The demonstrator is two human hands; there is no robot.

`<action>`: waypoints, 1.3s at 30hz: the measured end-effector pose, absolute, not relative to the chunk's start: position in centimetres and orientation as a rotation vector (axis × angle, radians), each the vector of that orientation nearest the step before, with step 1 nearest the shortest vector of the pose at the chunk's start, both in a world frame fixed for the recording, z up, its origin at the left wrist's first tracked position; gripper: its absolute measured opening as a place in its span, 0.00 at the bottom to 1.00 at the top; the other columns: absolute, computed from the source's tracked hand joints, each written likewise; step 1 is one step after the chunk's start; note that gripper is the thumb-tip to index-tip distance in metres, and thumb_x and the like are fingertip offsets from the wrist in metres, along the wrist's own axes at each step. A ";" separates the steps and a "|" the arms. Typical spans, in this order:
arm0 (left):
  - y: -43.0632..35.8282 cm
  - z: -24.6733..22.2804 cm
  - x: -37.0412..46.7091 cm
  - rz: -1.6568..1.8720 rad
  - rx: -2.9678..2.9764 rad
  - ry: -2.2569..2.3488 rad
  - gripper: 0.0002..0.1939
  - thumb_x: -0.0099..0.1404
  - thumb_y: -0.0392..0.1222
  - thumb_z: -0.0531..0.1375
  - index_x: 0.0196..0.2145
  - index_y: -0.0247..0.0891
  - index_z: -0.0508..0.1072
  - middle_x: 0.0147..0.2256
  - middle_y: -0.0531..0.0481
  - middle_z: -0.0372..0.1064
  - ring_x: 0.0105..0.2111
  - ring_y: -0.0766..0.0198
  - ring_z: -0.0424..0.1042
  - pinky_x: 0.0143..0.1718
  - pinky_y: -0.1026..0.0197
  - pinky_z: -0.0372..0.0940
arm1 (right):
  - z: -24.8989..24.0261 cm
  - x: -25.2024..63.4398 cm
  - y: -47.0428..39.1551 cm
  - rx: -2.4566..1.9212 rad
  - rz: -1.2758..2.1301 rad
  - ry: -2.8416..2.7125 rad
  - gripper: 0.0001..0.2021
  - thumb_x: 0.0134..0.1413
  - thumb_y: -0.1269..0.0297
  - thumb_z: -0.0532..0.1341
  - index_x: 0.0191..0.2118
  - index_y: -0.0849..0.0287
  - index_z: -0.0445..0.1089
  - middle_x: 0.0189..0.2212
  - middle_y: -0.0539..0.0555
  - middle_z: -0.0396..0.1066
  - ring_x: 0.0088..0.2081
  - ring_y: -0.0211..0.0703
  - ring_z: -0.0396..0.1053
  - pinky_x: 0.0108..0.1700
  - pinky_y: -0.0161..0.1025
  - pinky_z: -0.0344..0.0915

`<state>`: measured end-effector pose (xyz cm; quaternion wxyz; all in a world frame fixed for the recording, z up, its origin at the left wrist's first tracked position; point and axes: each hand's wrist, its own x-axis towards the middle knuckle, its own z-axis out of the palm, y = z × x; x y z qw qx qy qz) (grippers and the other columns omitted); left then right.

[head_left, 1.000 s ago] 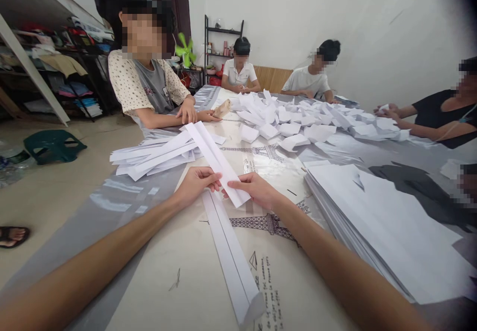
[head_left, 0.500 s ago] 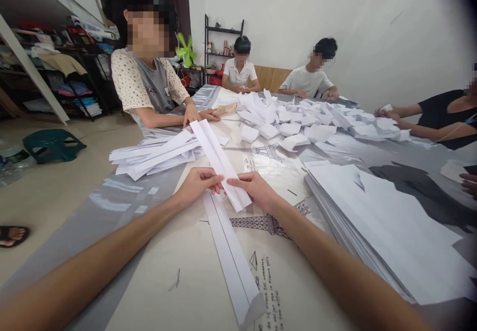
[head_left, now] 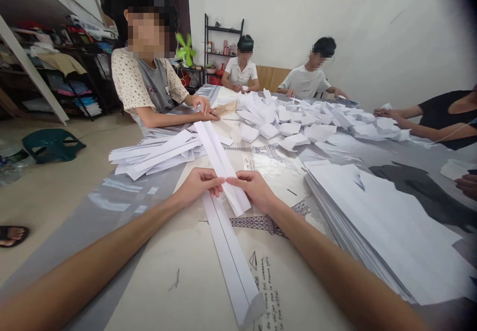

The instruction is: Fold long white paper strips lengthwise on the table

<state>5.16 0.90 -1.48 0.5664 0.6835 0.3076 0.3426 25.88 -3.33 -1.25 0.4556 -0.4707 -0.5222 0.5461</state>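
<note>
Between both hands, raised a little over the table, is a long folded strip of white paper [head_left: 214, 147] with creases along its length. My left hand [head_left: 199, 186] pinches its left edge, thumb on top and fingers curled beneath. On the right edge, my right hand [head_left: 254, 188] grips it the same way, the two thumb tips almost meeting. Below lies a second folded paper strip [head_left: 231, 261], its near end curled up. Past my left hand is a loose pile of folded strips [head_left: 152, 157]. To the right of my right hand stands a thick stack of white paper sheets [head_left: 387, 221].
A heap of folded white paper pieces [head_left: 294, 117] covers the far middle of the table. The tablecloth [head_left: 179, 256] bears Eiffel Tower prints. A person [head_left: 149, 82] sits at the left, with others around the far and right sides. A green stool [head_left: 54, 144] stands on the floor.
My hands and the strip stay nearly still; its far end has shifted slightly right. The person at the left has lifted a hand off the strip pile area.
</note>
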 end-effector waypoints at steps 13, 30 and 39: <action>1.1 -1.9 5.4 0.955 1.479 0.740 0.16 0.61 0.50 0.69 0.26 0.34 0.77 0.22 0.49 0.73 0.21 0.68 0.67 0.27 0.64 0.63 | -1.2 25.9 -3.4 -1.173 1.415 -1.317 0.11 0.46 0.56 0.72 0.30 0.57 0.78 0.29 0.51 0.75 0.29 0.40 0.69 0.32 0.39 0.64; 1.0 -1.5 5.6 1.042 1.305 0.673 0.18 0.61 0.52 0.68 0.28 0.32 0.79 0.25 0.49 0.71 0.24 0.68 0.65 0.26 0.63 0.58 | -1.0 25.8 -3.7 -1.171 1.362 -1.395 0.13 0.49 0.52 0.70 0.31 0.57 0.77 0.30 0.50 0.74 0.31 0.41 0.69 0.33 0.38 0.64; 1.1 -1.6 5.6 0.981 1.295 0.701 0.18 0.59 0.52 0.70 0.27 0.32 0.79 0.26 0.47 0.72 0.23 0.67 0.67 0.26 0.63 0.60 | -1.1 25.7 -3.8 -1.128 1.411 -1.389 0.13 0.50 0.51 0.70 0.33 0.56 0.76 0.30 0.50 0.75 0.30 0.41 0.70 0.33 0.39 0.65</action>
